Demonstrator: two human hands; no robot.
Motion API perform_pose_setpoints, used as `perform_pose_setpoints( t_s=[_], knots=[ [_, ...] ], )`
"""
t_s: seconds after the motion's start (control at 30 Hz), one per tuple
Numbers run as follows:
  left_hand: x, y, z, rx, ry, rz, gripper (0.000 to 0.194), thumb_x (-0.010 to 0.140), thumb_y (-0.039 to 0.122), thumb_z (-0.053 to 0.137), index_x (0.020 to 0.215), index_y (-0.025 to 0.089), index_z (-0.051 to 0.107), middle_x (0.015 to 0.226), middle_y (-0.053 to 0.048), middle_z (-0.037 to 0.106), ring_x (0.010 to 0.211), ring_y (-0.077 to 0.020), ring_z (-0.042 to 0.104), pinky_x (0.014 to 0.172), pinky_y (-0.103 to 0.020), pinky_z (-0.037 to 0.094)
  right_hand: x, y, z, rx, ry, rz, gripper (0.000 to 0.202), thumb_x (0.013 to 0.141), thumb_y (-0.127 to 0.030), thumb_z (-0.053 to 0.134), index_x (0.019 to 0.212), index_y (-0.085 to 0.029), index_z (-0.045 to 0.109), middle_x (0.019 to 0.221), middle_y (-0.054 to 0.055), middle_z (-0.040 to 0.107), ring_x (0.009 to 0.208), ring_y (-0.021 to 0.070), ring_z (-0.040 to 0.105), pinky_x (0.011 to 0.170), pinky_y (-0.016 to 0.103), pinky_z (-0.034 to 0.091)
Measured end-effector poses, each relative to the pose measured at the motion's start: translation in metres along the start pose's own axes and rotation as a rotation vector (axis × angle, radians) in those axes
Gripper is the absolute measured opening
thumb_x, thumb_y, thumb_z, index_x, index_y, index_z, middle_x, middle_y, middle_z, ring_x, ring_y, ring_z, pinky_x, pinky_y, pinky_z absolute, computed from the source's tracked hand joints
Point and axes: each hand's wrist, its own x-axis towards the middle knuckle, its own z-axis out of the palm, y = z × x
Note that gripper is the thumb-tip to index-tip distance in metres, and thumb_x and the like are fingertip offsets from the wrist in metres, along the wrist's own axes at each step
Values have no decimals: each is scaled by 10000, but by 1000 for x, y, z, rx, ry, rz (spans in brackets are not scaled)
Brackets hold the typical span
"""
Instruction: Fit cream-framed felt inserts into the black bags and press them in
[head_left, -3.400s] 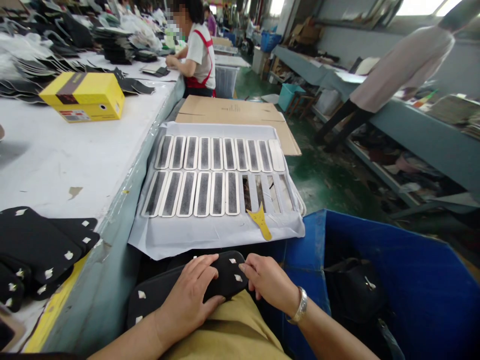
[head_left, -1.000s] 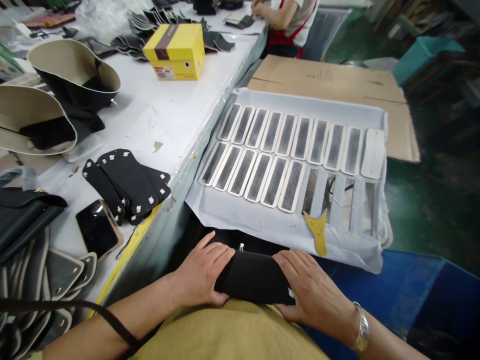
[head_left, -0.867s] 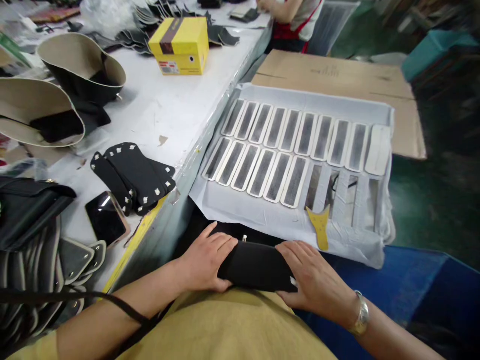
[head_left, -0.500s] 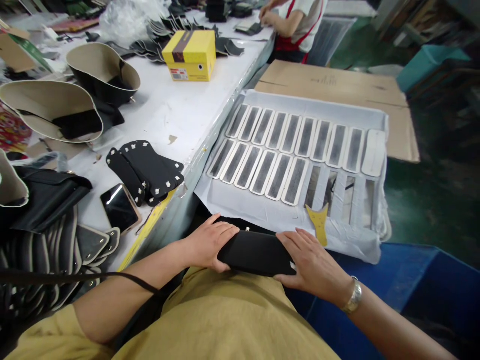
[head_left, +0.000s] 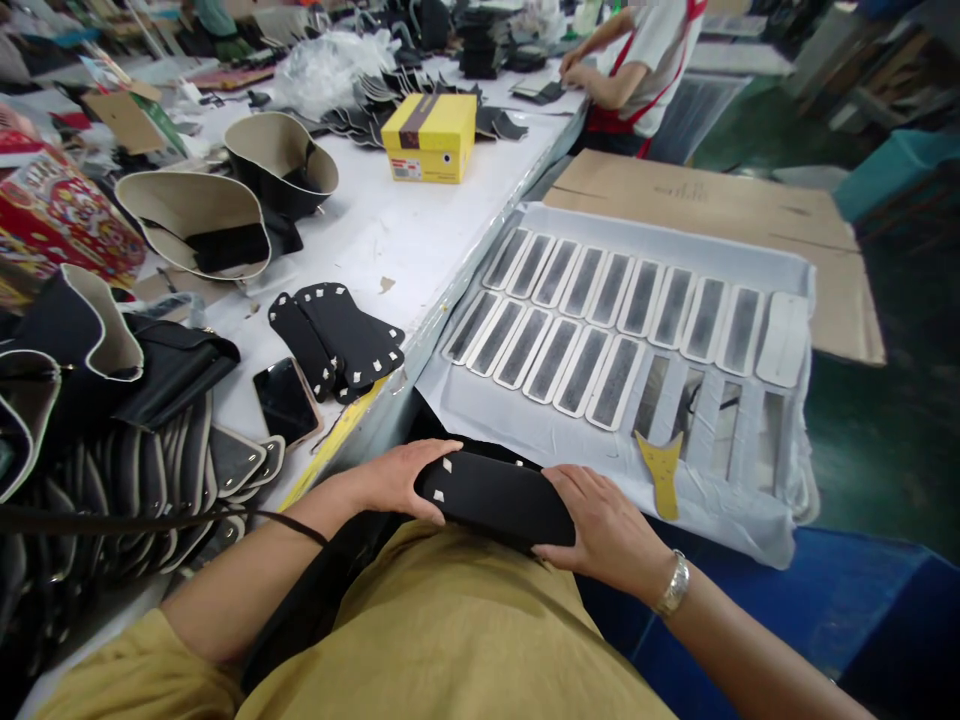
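Holding a black panel at both ends, just in front of the mustard shirt.
The left hand is half-closing around one end and the right hand around the other, fingers over the far edge, thumbs near the shirt. White tabs are showing at the left end, so that end seems done; the right hand is covering the other, so whether anything is left there, I cannot tell. Beyond, matching black pieces are lying overlapped on the table, tabs showing around their edges, seemingly at the same stage. On the cloth-covered tray, white-edged strips are lining two rows, the nearer ending in uncovered slits. Farther off, a co-worker is handling dark pieces.
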Motion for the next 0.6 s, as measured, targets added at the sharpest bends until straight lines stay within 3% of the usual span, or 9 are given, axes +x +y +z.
perform_pose_setpoints(
  t_s=[0.1, 0.2, 0.33, 0.47, 0.6],
  knots=[
    [-13, -5, 9, -193, 66, -124, 951, 558, 425, 773, 1366, 238, 309, 1361, -72, 434, 1207, -262, 437, 1030, -362, 317, -2, 1, 0, -17, -4, -10, 749, 622, -515, 709, 1190, -82, 482, 1135, 162, 542, 1035, 291, 507, 917, 431, 415],
    [-16, -3, 24, -384, 148, -164, 971, 540, 425, 785, 1359, 238, 298, 1345, -71, 439, 1191, -267, 443, 1023, -371, 324, 1, 0, 2, -29, -13, 2, 790, 652, -620, 644, 1206, -85, 470, 1151, 169, 542, 1049, 299, 508, 909, 436, 418],
    [-12, -1, 43, -627, 268, -174, 813, 644, 464, 699, 1325, 223, 327, 1255, -73, 504, 1100, -254, 510, 955, -368, 392, 13, -8, 4, -79, -17, 125, 610, 786, -601, 507, 1150, -112, 516, 1073, 147, 585, 960, 285, 556, 836, 431, 443],
    [-7, 0, 54, -676, 342, -269, 697, 685, 421, 678, 1279, 234, 363, 1184, -52, 551, 1033, -235, 543, 907, -357, 429, 28, -17, 7, -102, -44, 197, 605, 780, -617, 504, 1116, -114, 541, 969, 131, 610, 883, 285, 574, 784, 432, 444],
    [-5, 3, 54, -681, 354, -310, 642, 699, 369, 670, 1256, 235, 380, 1161, -43, 566, 1018, -224, 550, 888, -343, 442, 39, -23, 10, -38, -45, 166, 705, 688, -644, 599, 1155, -124, 511, 1008, 128, 604, 928, 286, 561, 820, 421, 426]
  ],
)
